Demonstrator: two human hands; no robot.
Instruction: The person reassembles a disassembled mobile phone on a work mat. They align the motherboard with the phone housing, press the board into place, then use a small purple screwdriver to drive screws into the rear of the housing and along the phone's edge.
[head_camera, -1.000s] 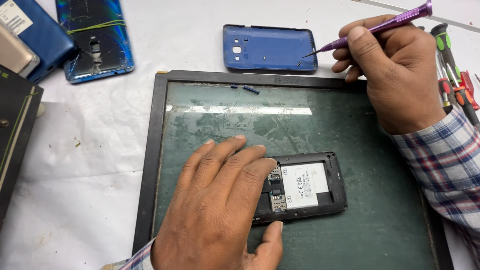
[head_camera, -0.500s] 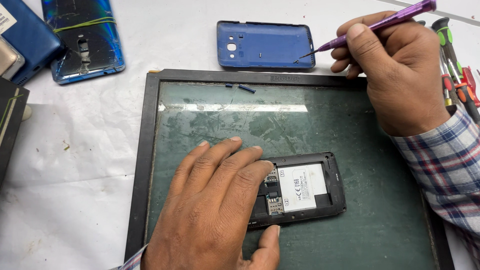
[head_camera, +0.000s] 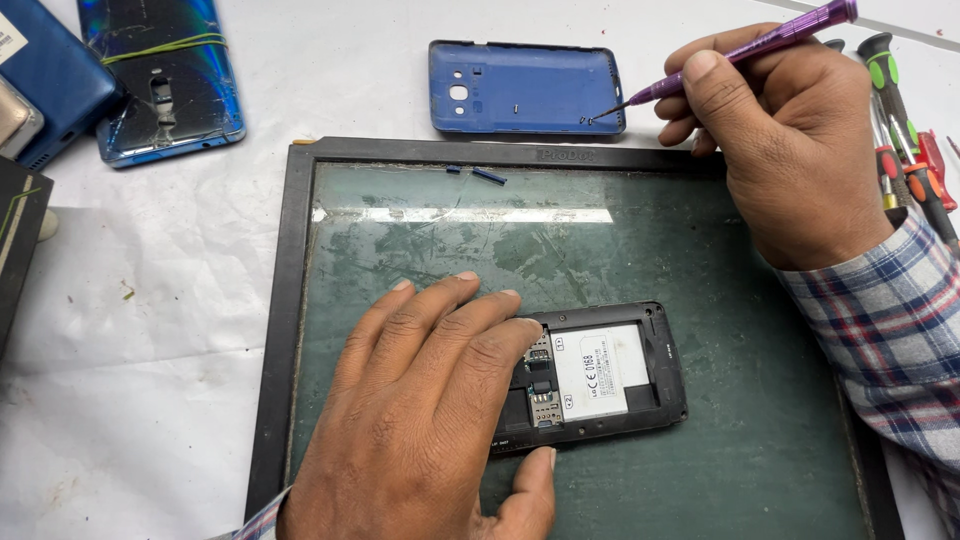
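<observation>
An opened black phone (head_camera: 600, 375) lies back-up on a green glass mat (head_camera: 700, 250), its white battery and card slots showing. My left hand (head_camera: 420, 420) lies flat over the phone's left part and pins it down, thumb at its lower edge. My right hand (head_camera: 790, 150) grips a purple screwdriver (head_camera: 745, 50) whose tip rests inside the blue back cover (head_camera: 525, 88), which lies open side up beyond the mat. Tiny screws lie in that cover.
A cracked blue phone (head_camera: 165, 75) with a rubber band lies at the top left beside a blue box (head_camera: 45, 80). Several screwdrivers (head_camera: 905, 140) lie at the right edge. A dark object (head_camera: 18, 240) sits at the left. White paper covers the table.
The view has drifted a little, shifting everything slightly left. The screwdriver tip has come to rest inside the blue cover's right end. My left hand stays on the phone.
</observation>
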